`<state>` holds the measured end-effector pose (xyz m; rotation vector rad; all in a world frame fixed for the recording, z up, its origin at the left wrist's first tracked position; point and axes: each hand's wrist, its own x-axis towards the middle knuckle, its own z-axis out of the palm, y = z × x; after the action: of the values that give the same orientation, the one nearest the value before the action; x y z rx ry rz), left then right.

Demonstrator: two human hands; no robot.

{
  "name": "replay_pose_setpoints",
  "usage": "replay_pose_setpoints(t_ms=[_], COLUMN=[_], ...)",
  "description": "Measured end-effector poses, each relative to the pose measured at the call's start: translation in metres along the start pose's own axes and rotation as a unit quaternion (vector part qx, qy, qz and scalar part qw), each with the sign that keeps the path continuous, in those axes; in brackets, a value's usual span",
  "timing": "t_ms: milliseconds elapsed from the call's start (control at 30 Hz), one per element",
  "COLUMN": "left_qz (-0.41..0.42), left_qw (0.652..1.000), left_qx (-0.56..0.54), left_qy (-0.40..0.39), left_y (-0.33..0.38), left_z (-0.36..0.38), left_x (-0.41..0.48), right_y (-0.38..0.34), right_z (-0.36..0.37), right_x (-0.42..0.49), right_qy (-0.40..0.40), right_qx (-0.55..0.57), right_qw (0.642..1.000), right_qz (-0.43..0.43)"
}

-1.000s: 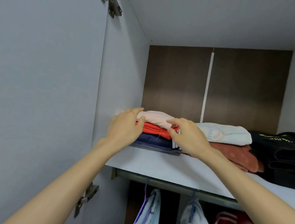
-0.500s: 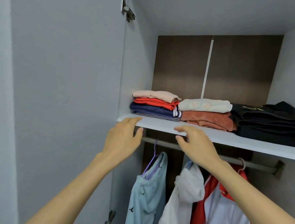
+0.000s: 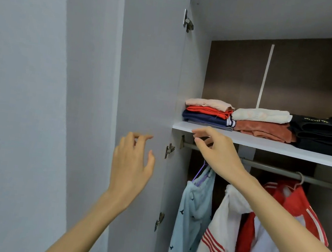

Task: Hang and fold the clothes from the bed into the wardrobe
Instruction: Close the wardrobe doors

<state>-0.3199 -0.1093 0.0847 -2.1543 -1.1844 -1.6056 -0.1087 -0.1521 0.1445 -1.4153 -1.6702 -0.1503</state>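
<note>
Folded clothes lie on the white wardrobe shelf [image 3: 262,144]: a left stack [image 3: 207,114] of pink, red and navy pieces, a middle stack [image 3: 262,124] of cream over rust, and black garments [image 3: 325,133] at the right. My left hand [image 3: 130,167] hovers with loose fingers in front of the open wardrobe door [image 3: 148,72], holding nothing. My right hand [image 3: 216,150] is raised just below the shelf's front edge, fingers relaxed and empty. Under the rail [image 3: 280,170] hang a light blue garment [image 3: 192,218], a white one [image 3: 221,231] with red stripes and a red-and-white jacket [image 3: 286,222].
The door's hinges [image 3: 169,150] stick out along its inner edge beside my left hand. A grey wall [image 3: 18,109] fills the left side. The wardrobe's brown back panel [image 3: 280,76] rises behind the stacks, with open space above them.
Both hands have let go of the left stack and drawn back and down from the shelf. My left hand has moved left, in front of the door. The view has pulled back.
</note>
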Motion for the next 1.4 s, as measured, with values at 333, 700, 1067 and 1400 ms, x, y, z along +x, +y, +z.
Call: replay_pose_setpoints(t_ms=[333,700,1067,1400], left_qz=[-0.081,-0.18,-0.085,0.049], left_qw=[0.989,0.946,0.946,0.945], left_qx=[-0.11,-0.213,-0.282,-0.299], left_qy=[-0.063,-0.168,-0.138,-0.124], left_y=[-0.058,-0.105,-0.083,-0.033], left_z=[-0.01,-0.008,0.012,0.088], left_x=[-0.028,-0.026,-0.044,-0.045], right_y=[-0.116,-0.149,-0.117,-0.027], right_z=[0.091,0.149,0.118,0.044], right_x=[0.056,0.096,0.064,0.026], right_qy=[0.01,0.073,0.162,0.218], right_qx=[0.028,-0.11,-0.16,-0.184], right_qw=[0.998,0.991,0.972,0.957], right_qz=[-0.058,-0.022,-0.057,-0.043])
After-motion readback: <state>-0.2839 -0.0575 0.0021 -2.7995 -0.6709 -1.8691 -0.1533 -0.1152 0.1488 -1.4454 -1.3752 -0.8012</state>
